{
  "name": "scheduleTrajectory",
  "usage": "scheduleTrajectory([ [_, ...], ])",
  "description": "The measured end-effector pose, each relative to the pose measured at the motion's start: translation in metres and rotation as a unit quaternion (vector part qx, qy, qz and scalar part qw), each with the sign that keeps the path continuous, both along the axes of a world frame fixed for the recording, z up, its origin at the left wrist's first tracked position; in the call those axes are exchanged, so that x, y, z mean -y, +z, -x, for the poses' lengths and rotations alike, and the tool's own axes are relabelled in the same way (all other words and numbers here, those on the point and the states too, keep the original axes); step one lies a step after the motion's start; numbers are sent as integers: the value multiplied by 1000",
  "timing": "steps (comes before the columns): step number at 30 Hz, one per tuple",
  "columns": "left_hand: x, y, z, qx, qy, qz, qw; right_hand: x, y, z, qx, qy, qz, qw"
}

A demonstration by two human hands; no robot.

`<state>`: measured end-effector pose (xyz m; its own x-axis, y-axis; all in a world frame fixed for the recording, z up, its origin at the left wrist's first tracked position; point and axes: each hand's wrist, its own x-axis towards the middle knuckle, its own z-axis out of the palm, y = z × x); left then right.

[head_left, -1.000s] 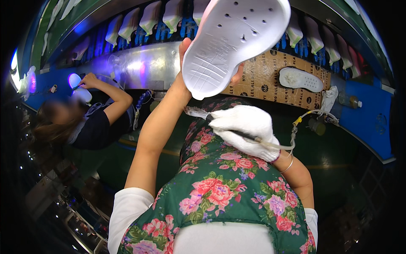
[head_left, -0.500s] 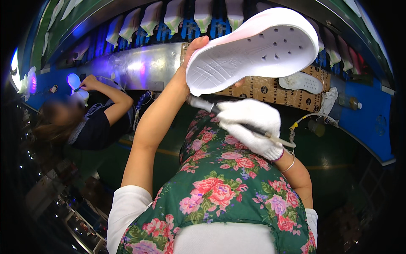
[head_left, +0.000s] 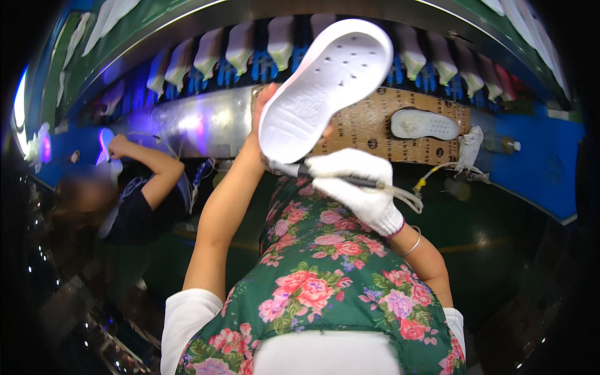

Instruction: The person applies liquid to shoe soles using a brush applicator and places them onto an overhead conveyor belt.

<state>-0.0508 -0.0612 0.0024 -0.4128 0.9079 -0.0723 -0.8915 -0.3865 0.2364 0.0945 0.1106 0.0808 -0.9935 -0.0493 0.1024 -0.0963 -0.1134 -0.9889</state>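
Observation:
A white shoe sole (head_left: 325, 81), with small holes in its wider front part and a crosshatched heel, is held up tilted in front of me. My bare left hand (head_left: 255, 134) grips it from the left; the thumb lies along the edge, and the other fingers are mostly hidden behind it. In a white knit glove, my right hand (head_left: 356, 184) is closed round a slim glue brush (head_left: 297, 169) with a pale hose (head_left: 406, 195) trailing from its back end. Its dark tip is at the heel's lower edge; whether it touches is unclear.
Another sole (head_left: 425, 125) lies on printed brown cardboard (head_left: 369, 122) over the metal bench. Several upright sole pieces stand in blue holders (head_left: 240, 62) behind. A clear bottle (head_left: 503, 145) is at right. At left, a co-worker's hand (head_left: 119, 147) holds a sole under violet light.
The sole has moved left and away from me and turned more upright. My right hand has shifted slightly left with the brush, staying beside the heel. My view has shifted slightly.

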Motion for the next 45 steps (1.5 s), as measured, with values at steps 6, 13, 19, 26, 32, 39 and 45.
scheduleTrajectory([
  [6, -4, -3, -45, 95, 64, 16, 993, -48, 7, 34, -210, -140, -297, 921],
  [13, -15, 8, -42, 15, 103, 115, 988, -42, 16, 17, -157, -76, -145, 974],
  [19, -24, 64, -9, -178, 21, -27, 983, -70, 14, -35, -32, -236, 224, 945],
  [26, -160, 134, 83, -22, 114, -85, 990, -49, -13, -47, 90, -329, 166, 925],
  [32, -237, 143, 118, 176, 182, 9, 967, -24, -32, -51, 153, -304, 105, 935],
  [39, -258, 127, 139, 102, 224, 80, 966, -19, -45, -55, 173, -311, 74, 931],
  [45, -198, 148, 93, -42, 68, 89, 993, -21, -51, -48, 179, -299, 77, 934],
])
